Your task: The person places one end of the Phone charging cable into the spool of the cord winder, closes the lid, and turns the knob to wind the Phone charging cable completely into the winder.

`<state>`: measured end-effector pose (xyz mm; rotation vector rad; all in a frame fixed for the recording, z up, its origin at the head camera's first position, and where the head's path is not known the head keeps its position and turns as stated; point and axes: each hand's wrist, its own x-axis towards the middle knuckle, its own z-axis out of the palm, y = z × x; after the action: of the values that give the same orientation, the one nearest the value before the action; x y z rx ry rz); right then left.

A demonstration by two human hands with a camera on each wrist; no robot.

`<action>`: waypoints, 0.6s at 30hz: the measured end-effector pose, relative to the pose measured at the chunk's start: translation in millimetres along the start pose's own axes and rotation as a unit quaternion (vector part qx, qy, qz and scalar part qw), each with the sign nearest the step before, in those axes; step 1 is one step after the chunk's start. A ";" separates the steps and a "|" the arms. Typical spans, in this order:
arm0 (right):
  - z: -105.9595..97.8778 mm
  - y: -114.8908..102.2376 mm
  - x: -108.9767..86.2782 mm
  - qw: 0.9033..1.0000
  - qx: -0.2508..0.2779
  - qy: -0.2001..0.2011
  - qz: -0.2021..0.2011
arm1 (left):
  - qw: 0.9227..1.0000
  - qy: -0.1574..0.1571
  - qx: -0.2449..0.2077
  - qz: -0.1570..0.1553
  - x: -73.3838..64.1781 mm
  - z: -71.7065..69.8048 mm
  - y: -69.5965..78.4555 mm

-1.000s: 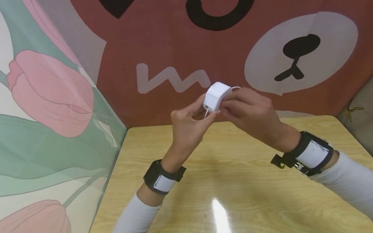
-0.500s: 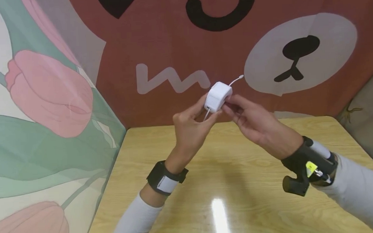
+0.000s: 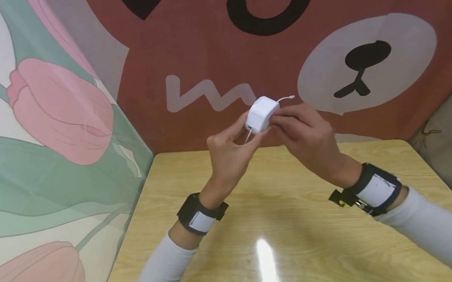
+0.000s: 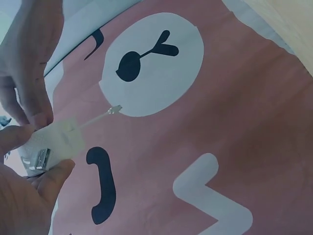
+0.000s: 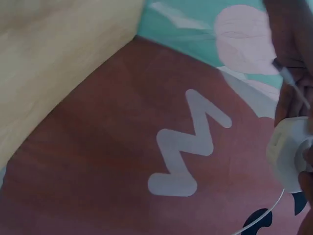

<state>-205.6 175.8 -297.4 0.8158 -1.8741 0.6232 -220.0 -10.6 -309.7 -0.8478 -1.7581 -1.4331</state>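
A white charger (image 3: 263, 111) with a cable coming out at two ends is held up over the table's far edge. My left hand (image 3: 228, 151) grips it from the left between thumb and fingers. My right hand (image 3: 310, 136) pinches at its right face, where the right wrist view shows a round recess in the charger (image 5: 287, 147). The short cable end with its connector (image 4: 115, 109) sticks out on the far side. A metal port (image 4: 42, 159) shows on the near end. The cable's other length (image 5: 266, 213) hangs away. My right fingertips are partly hidden.
Below the hands lies a light wooden table (image 3: 275, 206). A red cloth backdrop (image 3: 205, 44) with a bear print stands behind it, and a tulip-print cloth (image 3: 63, 111) hangs along the left. Both wrists wear black straps.
My right hand rolled palm-up half a second ago and is now rolled back, knuckles up. The short cable end has come clear of the right hand. The left hand and charger barely moved.
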 end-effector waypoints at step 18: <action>-12.9 6.4 4.4 0.958 -0.130 -0.037 -0.255 | 0.999 -0.039 -0.035 -0.005 -4.5 -2.3 1.8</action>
<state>-204.6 187.9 -288.6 1.0993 -1.6672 0.0231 -215.8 -12.8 -312.2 -0.9445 -1.7816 -1.4937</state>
